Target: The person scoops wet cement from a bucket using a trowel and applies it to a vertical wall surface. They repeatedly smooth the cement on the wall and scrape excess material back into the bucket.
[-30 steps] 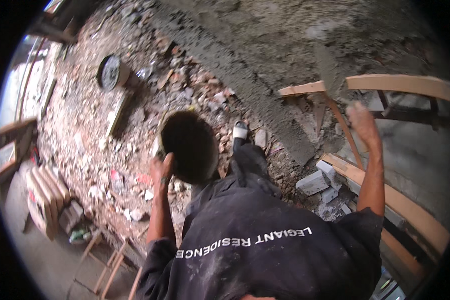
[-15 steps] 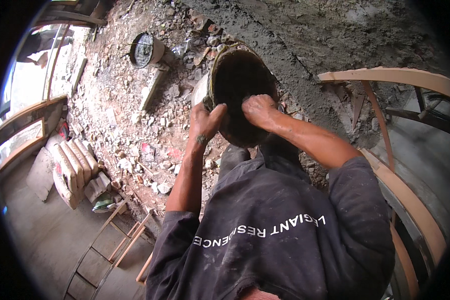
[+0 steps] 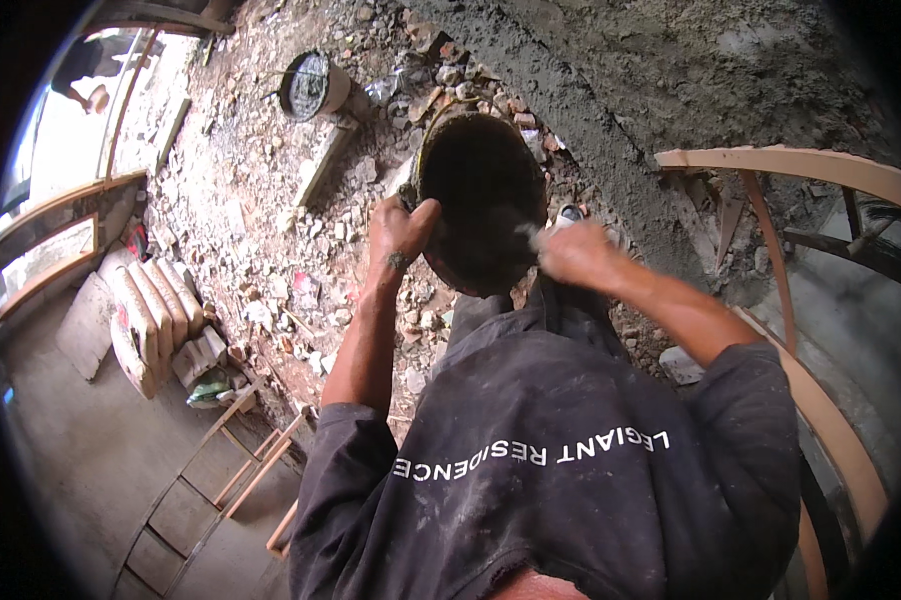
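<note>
A dark, mortar-stained bucket is tilted with its mouth toward me, above the rubble in front of my legs. My left hand is closed on its left rim, thumb over the edge. My right hand, blurred by motion, forms a fist at the bucket's right rim. A smeared greyish shape shows beside its fingers, inside the mouth; I cannot make out what it is. The bucket's inside is dark, so its contents are hidden.
A second bucket holding grey material stands on the rubble, near a plank. Stacked bags and a ladder-like frame lie left. Curved timber bounds the right. Another person's hand shows far left.
My right hand has moved from inside the bucket's mouth out to its right rim. My left hand keeps its hold on the left rim. The view has shifted slightly.
</note>
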Motion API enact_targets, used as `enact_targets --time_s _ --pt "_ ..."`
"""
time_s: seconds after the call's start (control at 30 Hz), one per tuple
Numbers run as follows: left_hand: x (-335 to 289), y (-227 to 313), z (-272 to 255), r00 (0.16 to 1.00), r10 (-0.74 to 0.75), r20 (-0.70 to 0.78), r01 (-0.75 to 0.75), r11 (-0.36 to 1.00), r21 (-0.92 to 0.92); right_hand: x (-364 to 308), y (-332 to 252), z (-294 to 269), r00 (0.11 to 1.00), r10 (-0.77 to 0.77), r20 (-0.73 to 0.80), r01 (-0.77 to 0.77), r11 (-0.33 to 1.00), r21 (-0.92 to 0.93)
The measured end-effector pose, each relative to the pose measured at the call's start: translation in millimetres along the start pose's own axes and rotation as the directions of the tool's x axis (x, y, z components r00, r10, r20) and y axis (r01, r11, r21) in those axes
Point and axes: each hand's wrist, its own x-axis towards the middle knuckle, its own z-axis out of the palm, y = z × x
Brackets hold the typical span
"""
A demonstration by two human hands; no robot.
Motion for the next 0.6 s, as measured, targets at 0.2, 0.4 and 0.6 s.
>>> enact_targets --time_s 0.2,0.4,0.6 --pt "-22.9 48.1 7.2 0.991 0.128 0.041 -0.13 0.99 0.047 26.5 30.0 44.8 0.97 0.24 -0.018 -0.24 0.955 -0.173" --pt "-29.6 26.3 -9.6 0.99 0.141 0.003 -0.141 0.987 0.072 10.8 -45.2 35.5 0.989 0.068 0.134 -0.105 0.95 0.295" --pt "-40.3 0.3 -39.3 0.998 -0.001 0.06 0.003 1.0 -0.025 12.4 -42.7 51.0 0.974 0.224 -0.012 -0.196 0.874 0.444"
